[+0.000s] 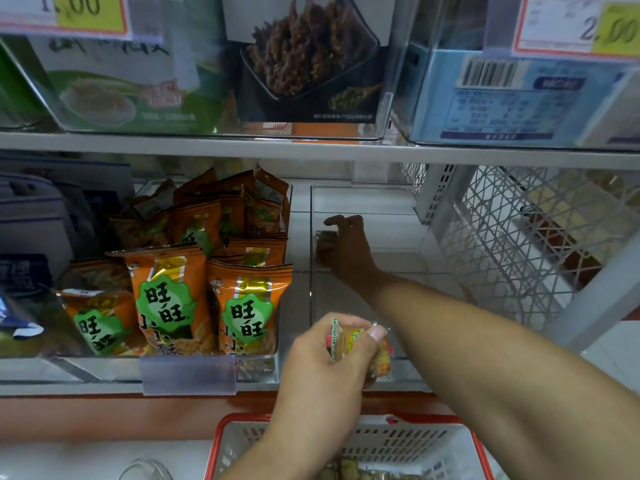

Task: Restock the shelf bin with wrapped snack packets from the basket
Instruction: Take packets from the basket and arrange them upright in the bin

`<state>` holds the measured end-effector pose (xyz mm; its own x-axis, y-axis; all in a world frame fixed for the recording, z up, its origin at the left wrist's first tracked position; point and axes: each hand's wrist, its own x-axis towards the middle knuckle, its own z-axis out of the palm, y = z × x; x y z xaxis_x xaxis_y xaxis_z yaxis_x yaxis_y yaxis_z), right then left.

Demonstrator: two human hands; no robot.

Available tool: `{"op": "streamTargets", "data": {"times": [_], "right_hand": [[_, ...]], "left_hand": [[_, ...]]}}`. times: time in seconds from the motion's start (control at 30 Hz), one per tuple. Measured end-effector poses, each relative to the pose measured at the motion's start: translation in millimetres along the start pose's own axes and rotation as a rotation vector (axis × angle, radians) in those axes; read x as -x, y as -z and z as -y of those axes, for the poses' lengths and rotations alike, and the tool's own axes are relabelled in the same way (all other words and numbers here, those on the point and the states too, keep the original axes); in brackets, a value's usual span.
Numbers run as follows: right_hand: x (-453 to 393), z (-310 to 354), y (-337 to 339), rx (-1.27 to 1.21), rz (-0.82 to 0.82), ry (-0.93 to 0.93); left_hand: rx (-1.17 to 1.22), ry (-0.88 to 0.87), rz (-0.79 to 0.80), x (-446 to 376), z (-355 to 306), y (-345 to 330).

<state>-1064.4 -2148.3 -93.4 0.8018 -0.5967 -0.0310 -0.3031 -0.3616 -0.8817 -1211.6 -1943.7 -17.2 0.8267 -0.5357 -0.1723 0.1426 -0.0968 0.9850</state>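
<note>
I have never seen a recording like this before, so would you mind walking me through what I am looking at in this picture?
There is no machine here: a person wears a camera on the head, and it looks forward and down at their own two bare hands in front of a shop shelf.

The right hand reaches deep into a clear shelf bin and grips a small wrapped packet near the back of it. The left hand is nearer the camera, at the front of that bin, and holds a few wrapped snack packets.

At the bottom edge is a red and white basket with more packets in it. To the left, a neighbouring bin holds orange snack bags. The shelf above carries boxed goods behind price tags.
</note>
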Motion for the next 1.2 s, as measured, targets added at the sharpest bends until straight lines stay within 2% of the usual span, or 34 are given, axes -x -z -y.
{"op": "streamTargets", "data": {"times": [0.03, 0.13, 0.17, 0.27, 0.4, 0.57, 0.7, 0.77, 0.87, 1.03, 1.13, 1.2], "right_hand": [[2, -1, 2, 0.070, -0.032, -0.009], [1, 2, 4, -0.090, -0.036, -0.163], [2, 2, 6, -0.017, -0.041, -0.131], [3, 10, 10, -0.062, -0.063, -0.188], [-2, 10, 26, -0.014, 0.085, -0.217], [-1, 4, 26, -0.059, 0.002, -0.256], [3, 8, 28, -0.058, 0.032, -0.296], [13, 17, 41, 0.091, 0.047, -0.247], [50, 39, 68, 0.305, 0.110, -0.073], [166, 48, 91, 0.250, 0.125, 0.241], [216, 31, 104, 0.337, 0.197, 0.269], [229, 19, 112, 0.380, 0.189, 0.228]], "left_hand": [[0.001, -0.002, 0.003, 0, 0, 0], [0.004, -0.007, 0.003, 1, 0, 2], [0.003, -0.005, 0.003, 1, -1, 2], [0.004, 0.006, 0.021, 2, -2, 3], [0.005, 0.005, 0.038, 1, -1, 4], [-0.033, -0.050, 0.027, 0, 3, 6], [0.053, -0.008, 0.035, -2, 4, 8], [0.150, 0.049, 0.067, 1, 1, 9], [0.285, 0.136, 0.097, 6, -3, 11], [0.388, 0.177, 0.082, 12, -9, 9], [0.353, 0.193, 0.099, 15, -9, 8], [0.354, 0.231, 0.104, 17, -6, 7]]}}
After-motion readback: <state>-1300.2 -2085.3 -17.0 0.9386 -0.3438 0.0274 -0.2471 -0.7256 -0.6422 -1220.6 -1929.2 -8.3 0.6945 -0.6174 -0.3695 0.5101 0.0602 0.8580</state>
